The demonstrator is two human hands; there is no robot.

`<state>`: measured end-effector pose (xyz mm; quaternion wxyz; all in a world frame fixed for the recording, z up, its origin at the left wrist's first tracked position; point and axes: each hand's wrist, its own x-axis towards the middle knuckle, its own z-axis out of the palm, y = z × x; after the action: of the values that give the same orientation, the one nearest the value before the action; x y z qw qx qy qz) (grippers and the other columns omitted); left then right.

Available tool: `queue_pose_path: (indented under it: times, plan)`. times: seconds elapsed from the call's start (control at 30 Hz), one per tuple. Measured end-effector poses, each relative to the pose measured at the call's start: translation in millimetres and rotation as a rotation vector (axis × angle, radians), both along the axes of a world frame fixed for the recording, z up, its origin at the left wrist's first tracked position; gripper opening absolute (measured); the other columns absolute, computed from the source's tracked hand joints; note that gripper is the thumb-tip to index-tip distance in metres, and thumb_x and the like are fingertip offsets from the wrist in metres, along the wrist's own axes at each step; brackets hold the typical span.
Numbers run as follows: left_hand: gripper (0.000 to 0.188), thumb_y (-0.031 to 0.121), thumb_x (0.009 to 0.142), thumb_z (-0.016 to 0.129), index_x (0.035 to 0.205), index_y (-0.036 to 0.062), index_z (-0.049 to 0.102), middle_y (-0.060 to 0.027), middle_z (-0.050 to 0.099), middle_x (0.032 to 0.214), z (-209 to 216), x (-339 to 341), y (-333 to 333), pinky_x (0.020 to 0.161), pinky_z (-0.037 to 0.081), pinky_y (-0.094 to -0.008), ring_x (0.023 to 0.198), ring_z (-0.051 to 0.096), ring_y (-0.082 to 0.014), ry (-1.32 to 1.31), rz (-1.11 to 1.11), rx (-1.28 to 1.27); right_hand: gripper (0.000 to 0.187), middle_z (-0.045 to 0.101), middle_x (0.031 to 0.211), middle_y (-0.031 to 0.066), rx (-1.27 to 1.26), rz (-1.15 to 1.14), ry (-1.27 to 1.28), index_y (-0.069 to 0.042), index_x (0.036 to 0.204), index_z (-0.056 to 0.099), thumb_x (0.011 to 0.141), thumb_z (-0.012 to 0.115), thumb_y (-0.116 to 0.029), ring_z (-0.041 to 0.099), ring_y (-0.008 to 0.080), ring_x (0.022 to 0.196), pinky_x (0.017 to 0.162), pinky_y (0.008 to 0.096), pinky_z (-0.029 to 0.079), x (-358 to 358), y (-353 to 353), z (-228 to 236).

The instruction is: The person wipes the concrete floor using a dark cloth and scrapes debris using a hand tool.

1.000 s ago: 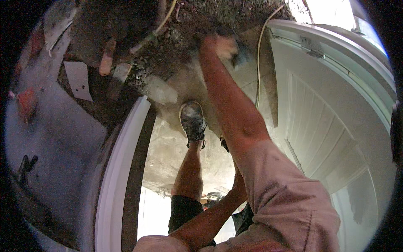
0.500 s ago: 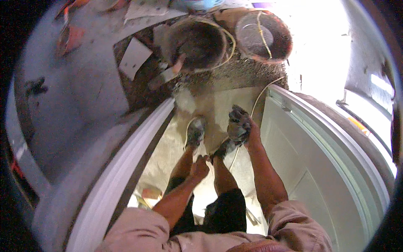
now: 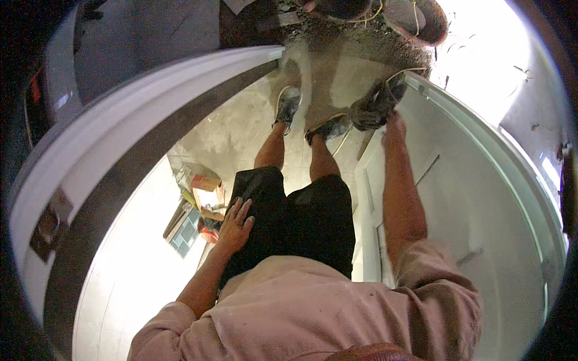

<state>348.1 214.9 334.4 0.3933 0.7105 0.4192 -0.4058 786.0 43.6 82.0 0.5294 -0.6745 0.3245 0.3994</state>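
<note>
My left hand lies on the left thigh of my black shorts, bare, with its fingers spread. My right arm reaches forward beside the white panelled door. At its end, my right hand looks closed on a dark, dusty bundle, like a rag or work gloves. Its fingers are mostly hidden by the bundle and blur. The bundle hangs above and right of my right shoe; my left shoe stands on the dusty floor.
A white frame edge curves along my left. Ahead, two buckets, one dark and one reddish, stand on rubble. A thin pale cable runs near my right shoe. Boxes and small items lie behind left.
My left hand has moved from between my legs back onto my thigh and opened. My right hand, with the dark bundle, has moved toward the door's far edge. The view has tilted back toward me.
</note>
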Motion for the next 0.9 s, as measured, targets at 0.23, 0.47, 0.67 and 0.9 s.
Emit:
queue_pose_path:
  times: [0.23,0.47,0.67,0.9]
  plan:
    - [0.053,0.033,0.102,0.047,0.150,0.0133,0.039,-0.0258,0.026,0.157,15.0,-57.9,13.6,0.119,0.024,-0.0488,0.146,0.026,-0.0410,-0.050,-0.023,-0.074,0.026,0.064,0.102,0.0060,0.018,0.047,-0.467,-0.002,0.112,0.065,0.090,0.072,-0.014,0.059,0.0177,0.095,0.085,0.0362,0.047,23.8,-24.3,76.2]
    - [0.047,0.033,0.103,0.046,0.139,0.0040,0.053,-0.0230,0.052,0.141,7.4,-149.8,109.7,0.111,0.036,-0.0401,0.135,0.046,-0.0335,-0.009,0.087,-0.104,0.030,0.064,0.102,0.0113,-0.256,0.159,-1.226,0.005,0.116,0.058,0.097,0.060,-0.019,0.060,0.0179,0.092,0.078,0.0308,0.051,-60.8,-16.0,217.0]
    - [0.039,0.032,0.098,0.056,0.112,-0.0022,0.066,-0.0194,0.072,0.101,-6.9,-253.7,208.2,0.081,0.053,-0.0373,0.087,0.070,-0.0271,-0.026,-0.039,-0.062,0.041,0.061,0.117,0.0152,-0.373,-0.418,-0.906,0.005,0.125,0.053,0.100,0.057,-0.027,0.060,0.0231,0.101,0.082,0.0350,0.052,-219.1,-59.4,269.0]
    - [0.030,0.029,0.093,0.062,0.109,0.0027,0.061,-0.0080,0.057,0.072,-28.0,-302.6,264.2,0.055,0.054,-0.0342,0.058,0.058,-0.0193,-0.067,0.131,-0.194,0.048,0.068,0.102,0.0116,-0.144,-0.150,0.000,0.002,0.111,0.067,0.084,0.076,-0.037,0.064,0.0237,0.088,0.081,0.0387,0.049,-536.3,-245.0,153.6]
